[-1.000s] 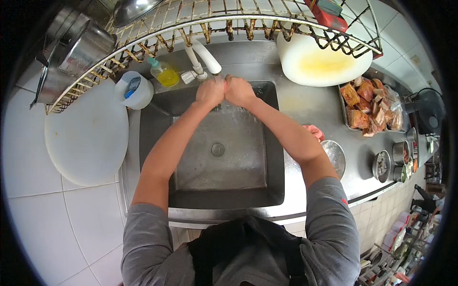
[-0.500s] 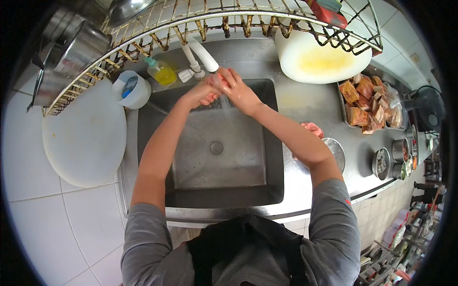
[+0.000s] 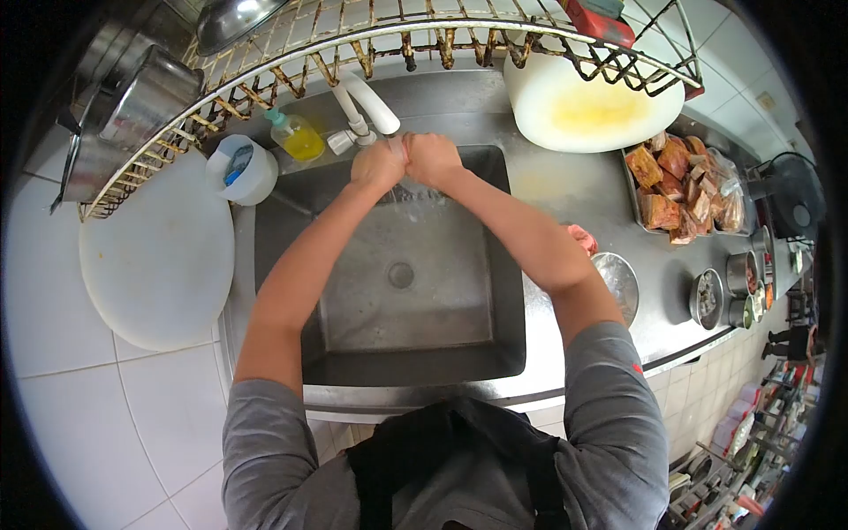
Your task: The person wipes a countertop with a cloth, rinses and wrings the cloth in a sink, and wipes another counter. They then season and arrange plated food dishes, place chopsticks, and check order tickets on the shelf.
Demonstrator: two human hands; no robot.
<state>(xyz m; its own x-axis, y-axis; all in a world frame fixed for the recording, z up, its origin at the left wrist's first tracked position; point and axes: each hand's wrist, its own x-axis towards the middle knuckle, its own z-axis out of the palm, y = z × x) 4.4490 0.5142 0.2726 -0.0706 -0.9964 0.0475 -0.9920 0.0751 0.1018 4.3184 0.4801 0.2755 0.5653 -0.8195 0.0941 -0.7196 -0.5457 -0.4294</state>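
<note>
- Head view, closest in: a person in grey sleeves and a black apron point(image 3: 450, 450) leans over the near edge of the steel surface point(image 3: 548, 185), both arms stretched out over the sink point(image 3: 397, 314).
- Toward the near edge, right of the sink, a round bowl point(image 3: 620, 283) sits partly behind the right forearm. Further along that edge stands a small metal bowl point(image 3: 707, 299) with pale bits in it.
- Beyond the round bowl lies a reddish piece point(image 3: 583, 238), also partly hidden by that arm.
- At the sink's far edge the left hand point(image 3: 378, 166) and right hand point(image 3: 433, 159) press together, both curled closed round a pinkish piece point(image 3: 405, 151). Hardly any of it shows, and I can't tell what it is; it's just below the tap's point(image 3: 375, 108) white spout.
- Water splashes on the sink's far wall, under the hands.
- By the sink's far left corner stand a white tub point(image 3: 253, 183) with something blue inside and, next to it, a pump bottle point(image 3: 302, 141) of yellow liquid.
- Off to the right, a tray point(image 3: 631, 187) holds brownish chunks point(image 3: 661, 210); at the surface's far edge stands a thick white block point(image 3: 601, 110) stained yellow.
- Above the far edge hangs a rusty wire rack point(image 3: 442, 25).
</note>
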